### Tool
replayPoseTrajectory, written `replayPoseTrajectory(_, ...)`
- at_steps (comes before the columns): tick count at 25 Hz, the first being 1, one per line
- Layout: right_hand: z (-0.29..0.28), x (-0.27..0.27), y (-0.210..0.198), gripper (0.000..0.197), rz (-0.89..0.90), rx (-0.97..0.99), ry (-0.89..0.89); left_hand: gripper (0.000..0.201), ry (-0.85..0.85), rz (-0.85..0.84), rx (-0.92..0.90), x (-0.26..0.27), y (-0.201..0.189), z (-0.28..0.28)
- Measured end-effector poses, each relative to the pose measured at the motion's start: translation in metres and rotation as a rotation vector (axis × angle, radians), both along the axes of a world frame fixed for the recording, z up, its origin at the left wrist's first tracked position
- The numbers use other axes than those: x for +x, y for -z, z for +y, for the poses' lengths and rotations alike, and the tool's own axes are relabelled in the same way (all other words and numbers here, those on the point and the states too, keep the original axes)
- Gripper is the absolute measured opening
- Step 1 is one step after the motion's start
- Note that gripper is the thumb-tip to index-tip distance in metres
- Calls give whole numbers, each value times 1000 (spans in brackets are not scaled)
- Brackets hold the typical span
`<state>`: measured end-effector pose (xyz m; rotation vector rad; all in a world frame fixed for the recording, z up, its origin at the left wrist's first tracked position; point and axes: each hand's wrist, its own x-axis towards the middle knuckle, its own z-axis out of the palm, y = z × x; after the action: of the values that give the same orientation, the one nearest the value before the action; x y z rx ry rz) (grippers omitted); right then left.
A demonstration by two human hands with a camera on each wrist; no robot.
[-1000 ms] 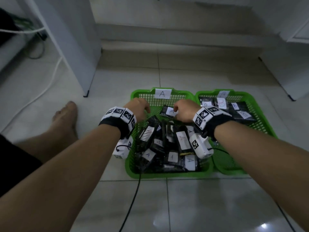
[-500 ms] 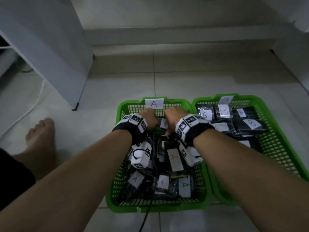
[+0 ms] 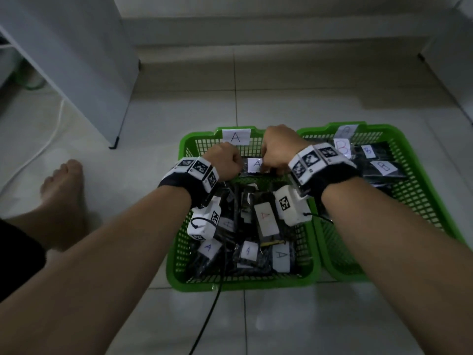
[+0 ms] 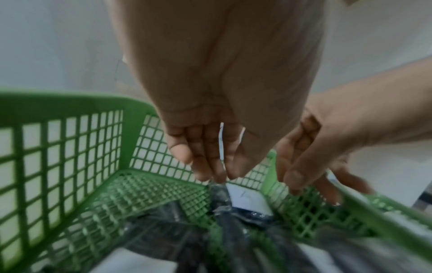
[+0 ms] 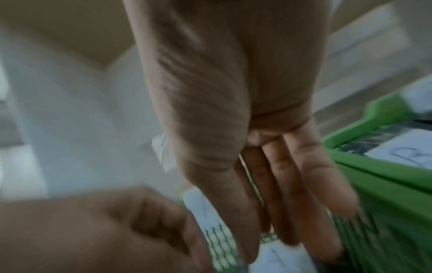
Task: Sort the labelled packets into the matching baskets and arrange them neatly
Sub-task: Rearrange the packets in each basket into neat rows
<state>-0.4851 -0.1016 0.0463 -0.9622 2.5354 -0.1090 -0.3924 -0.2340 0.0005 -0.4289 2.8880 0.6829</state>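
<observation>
Two green mesh baskets stand side by side on the floor. Basket A (image 3: 240, 284) on the left carries a white "A" tag (image 3: 235, 137); basket B (image 3: 384, 129) holds dark packets with B labels (image 3: 384, 167). Several dark A packets (image 3: 266, 222) lie jumbled in basket A. Both hands meet at its far wall over one dark A packet (image 3: 256, 165). My left hand (image 3: 231, 166) pinches the packet's clear top edge (image 4: 217, 182) between thumb and fingers. My right hand (image 3: 271, 167) holds its other end; the right wrist view is blurred.
A white cabinet (image 3: 84, 60) stands at the back left, with a white cable (image 3: 48, 139) beside it. A bare foot (image 3: 64, 185) rests left of basket A. A black cable (image 3: 204, 324) runs from the basket toward me. A low step crosses the back.
Both hands have moved forward together to the far wall of basket A, carrying the A packet with them. The head view has come closer and tilted down.
</observation>
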Motion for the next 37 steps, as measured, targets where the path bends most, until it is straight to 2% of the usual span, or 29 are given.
replayPoseTrajectory(2, 21, 9, -12, 27, -210, -34, 67, 21, 12, 40, 20, 8, -6, 8)
replayPoseTrajectory(4, 39, 24, -15, 41, -354, 0, 67, 18, 24, 56, 100, 18, -8, 12)
replayPoseTrajectory(5, 45, 33, -13, 48, -369, 34, 49, 16, 38, 46, 133, 22, -8, 14)
replayPoseTrajectory(7, 53, 50, -5, 56, -281, 90, 3, 16, 74, -4, 170, 33, -8, 19)
replayPoseTrajectory(9, 54, 59, 3, 52, -237, 44, 5, 22, 86, -53, 195, 41, -6, 24)
replayPoseTrajectory(11, 54, 57, 0, 38, -377, -55, 53, 27, 46, -61, 254, 43, -5, 25)
replayPoseTrajectory(12, 54, 53, -5, 31, -474, -96, 87, 26, 9, -60, 310, 42, -8, 25)
replayPoseTrajectory(14, 57, 43, -14, 25, -595, -181, 151, 20, -119, -66, 559, 40, -17, 23)
replayPoseTrajectory(16, 58, 36, -19, 30, -578, -276, 177, 33, -155, -52, 800, 38, -26, 20)
replayPoseTrajectory(18, 54, 33, -16, 37, -531, -395, 194, 35, -99, -7, 845, 37, -34, 19)
replayPoseTrajectory(20, 46, 29, -9, 48, -496, -544, 268, 29, -111, 44, 823, 34, -38, 16)
replayPoseTrajectory(22, 38, 21, -4, 55, -500, -607, 329, 24, -232, 147, 786, 29, -38, 7)
replayPoseTrajectory(24, 31, 13, 0, 47, -554, -602, 357, 22, -394, 243, 744, 27, -34, -12)
replayPoseTrajectory(27, 21, 0, 8, 32, -613, -707, 504, 17, -476, 215, 669, 25, -27, -36)
replayPoseTrajectory(29, 10, -4, 17, 27, -593, -693, 558, 13, -428, 203, 361, 23, -21, -47)
replayPoseTrajectory(31, -5, -5, 28, 20, -516, -587, 556, 16, -367, 272, 57, 21, -17, -57)
replayPoseTrajectory(34, -32, -3, 45, 11, -437, -512, 553, 27, -212, 283, -14, 17, -17, -59)
replayPoseTrajectory(37, -56, -7, 65, 14, -272, -445, 575, 32, -27, 56, -34, 12, -16, -44)
